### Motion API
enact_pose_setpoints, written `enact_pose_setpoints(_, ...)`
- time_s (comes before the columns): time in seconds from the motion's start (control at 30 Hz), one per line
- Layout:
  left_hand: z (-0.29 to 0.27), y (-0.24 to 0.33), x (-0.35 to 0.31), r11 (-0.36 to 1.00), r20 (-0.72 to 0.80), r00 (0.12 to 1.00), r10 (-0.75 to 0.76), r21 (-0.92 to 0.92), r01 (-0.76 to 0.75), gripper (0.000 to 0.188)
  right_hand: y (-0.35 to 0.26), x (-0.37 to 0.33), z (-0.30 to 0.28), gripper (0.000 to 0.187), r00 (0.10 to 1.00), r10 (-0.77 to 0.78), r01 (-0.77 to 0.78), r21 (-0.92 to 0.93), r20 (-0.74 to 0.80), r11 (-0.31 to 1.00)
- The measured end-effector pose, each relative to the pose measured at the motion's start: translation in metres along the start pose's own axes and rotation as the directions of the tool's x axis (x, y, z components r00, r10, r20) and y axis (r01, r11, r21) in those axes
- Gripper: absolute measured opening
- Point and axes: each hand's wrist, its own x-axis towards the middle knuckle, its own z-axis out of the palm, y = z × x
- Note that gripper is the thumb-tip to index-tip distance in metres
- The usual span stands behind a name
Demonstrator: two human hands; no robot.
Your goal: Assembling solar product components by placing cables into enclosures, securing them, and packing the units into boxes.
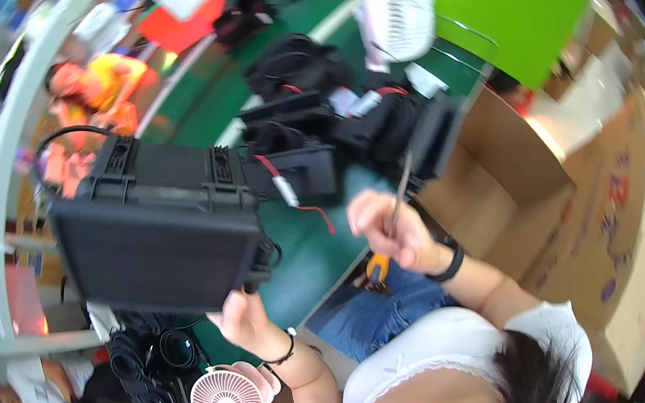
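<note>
My left hand [244, 321] grips the lower right corner of a large black boxy device [161, 253], which has a flat dark panel facing me and a cable looping from its top left. The device stands tilted on the green table [302, 258]. In my right hand [393, 233], raised over the table's near right, a thin rod-like tool [402, 184] is pinched and points up. Blur hides what kind of tool it is. Behind lie several black cases [302, 114] and a red wire with a white label [285, 190].
An open cardboard box [492, 177] stands to the right. A pink fan [227, 400] and coiled black cables [147, 358] sit at the lower left. A yellow-handled tool [378, 268] shows near my lap. Other people are at the left; a white chair [402, 13] is beyond.
</note>
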Motion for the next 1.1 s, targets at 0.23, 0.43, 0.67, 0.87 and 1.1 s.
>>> enact_pose_setpoints(0.23,0.115,-0.03,-0.054,0.708,0.012,0.807,-0.59,0.488,0.51,0.07,-0.096,-0.054,-0.043,0.123,0.687,-0.535,0.214,-0.566,-0.492,0.796)
enact_pose_setpoints(0.43,0.151,-0.139,-0.063,0.684,0.429,0.562,-0.707,0.617,0.389,0.086,-0.143,-0.154,-0.12,0.13,0.876,-0.368,0.148,-0.552,-0.313,0.82)
enact_pose_setpoints(0.67,0.129,-0.244,-0.12,0.527,0.312,0.479,-0.821,0.736,0.425,0.091,-0.141,-0.205,-0.179,0.089,0.875,0.266,-0.462,-0.536,-0.404,0.706)
enact_pose_setpoints(0.87,0.118,-0.276,-0.131,0.399,0.226,0.392,-0.892,0.802,0.445,0.093,-0.116,-0.201,-0.22,0.089,0.746,0.445,-0.664,-0.614,-0.496,0.427)
enact_pose_setpoints(1.1,0.109,-0.298,-0.15,0.446,0.047,0.597,-0.801,0.712,0.542,0.074,-0.103,-0.218,-0.275,0.081,0.554,0.325,-0.83,-0.54,-0.766,0.141)
